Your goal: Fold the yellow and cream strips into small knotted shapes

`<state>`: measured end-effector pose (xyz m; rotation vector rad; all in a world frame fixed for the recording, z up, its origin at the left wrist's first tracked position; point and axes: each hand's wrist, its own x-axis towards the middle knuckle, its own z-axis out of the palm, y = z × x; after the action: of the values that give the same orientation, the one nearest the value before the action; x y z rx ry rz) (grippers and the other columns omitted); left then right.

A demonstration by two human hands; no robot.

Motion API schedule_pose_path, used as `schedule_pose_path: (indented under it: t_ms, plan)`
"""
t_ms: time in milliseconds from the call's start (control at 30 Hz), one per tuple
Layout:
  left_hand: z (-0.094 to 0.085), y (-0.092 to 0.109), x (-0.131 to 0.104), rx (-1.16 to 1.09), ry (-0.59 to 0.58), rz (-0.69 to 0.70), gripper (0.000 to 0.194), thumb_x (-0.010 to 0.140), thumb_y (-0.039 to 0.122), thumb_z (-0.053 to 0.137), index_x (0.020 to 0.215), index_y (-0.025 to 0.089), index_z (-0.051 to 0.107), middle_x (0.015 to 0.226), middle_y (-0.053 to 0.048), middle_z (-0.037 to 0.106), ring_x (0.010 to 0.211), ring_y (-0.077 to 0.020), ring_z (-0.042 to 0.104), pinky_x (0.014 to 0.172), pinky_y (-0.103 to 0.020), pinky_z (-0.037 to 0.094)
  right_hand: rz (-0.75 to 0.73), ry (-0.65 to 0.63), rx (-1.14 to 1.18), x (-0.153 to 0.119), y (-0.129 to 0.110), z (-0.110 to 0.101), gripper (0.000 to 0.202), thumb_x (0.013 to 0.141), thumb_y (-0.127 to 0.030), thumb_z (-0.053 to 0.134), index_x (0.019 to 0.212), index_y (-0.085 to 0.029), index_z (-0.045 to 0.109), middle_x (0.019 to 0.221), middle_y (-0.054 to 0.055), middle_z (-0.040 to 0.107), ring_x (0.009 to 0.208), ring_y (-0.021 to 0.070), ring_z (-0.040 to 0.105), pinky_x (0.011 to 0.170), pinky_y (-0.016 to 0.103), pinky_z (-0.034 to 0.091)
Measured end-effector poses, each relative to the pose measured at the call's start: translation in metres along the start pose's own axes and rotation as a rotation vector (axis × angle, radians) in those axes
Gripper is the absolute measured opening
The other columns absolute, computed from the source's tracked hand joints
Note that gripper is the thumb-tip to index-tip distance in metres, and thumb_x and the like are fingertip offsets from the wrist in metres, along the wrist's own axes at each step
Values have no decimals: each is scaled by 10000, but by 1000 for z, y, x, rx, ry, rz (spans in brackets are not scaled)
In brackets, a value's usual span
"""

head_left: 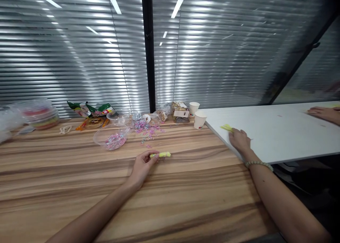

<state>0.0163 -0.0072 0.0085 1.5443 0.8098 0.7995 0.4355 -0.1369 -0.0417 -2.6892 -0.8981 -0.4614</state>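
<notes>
Nearest the camera, your bare right forearm [281, 197] slants in from the lower right, a beaded-looking green bracelet [259, 164] round its wrist; your left forearm [103, 207] crosses the smooth wooden tabletop [186, 204], streaked with brown grain. Your left hand [143, 165] has thumb and fingers clamped on one end of a yellow stick [164, 154], short, lumpy and soft-edged, its free end pointing right above the wood. Your right hand [239, 140] reaches over the glossy white table [271, 133], fingers bunched at the near end of a flat, crinkled yellow strip [225, 127] near that table's left edge; whether they pinch or merely press it, you can't fairly tell from here. Beyond your left hand, a clear, round plastic bowl [98, 139] holds tiny pink and bluish pieces, with more loose pieces [148, 129] scattered beside it. Two tapered paper cups [199, 120] stand upright near the white table's corner. At far right, another person's hand [324, 115] rests on the white surface.
</notes>
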Motion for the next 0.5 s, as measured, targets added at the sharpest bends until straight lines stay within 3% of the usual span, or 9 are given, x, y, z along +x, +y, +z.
schedule_pose_path:
  t_ms: [167,500]
  plan:
    - [1,1,0,-16,-6,-1,311,612,364,655,818,131,652,756,-58,659,669,-159,585,660,-260,450,-34,-9,-61,1,-4,-10,325,817,-277,383,907,-105,643,895,160,612,874,280,534,681,361,399]
    - [0,-2,1,-22,-26,22,295,619,352,655,808,125,652,678,-47,655,646,-156,588,631,-246,445,47,-72,8,1,-24,-17,281,747,-268,458,893,-172,679,867,134,652,753,242,577,569,281,361]
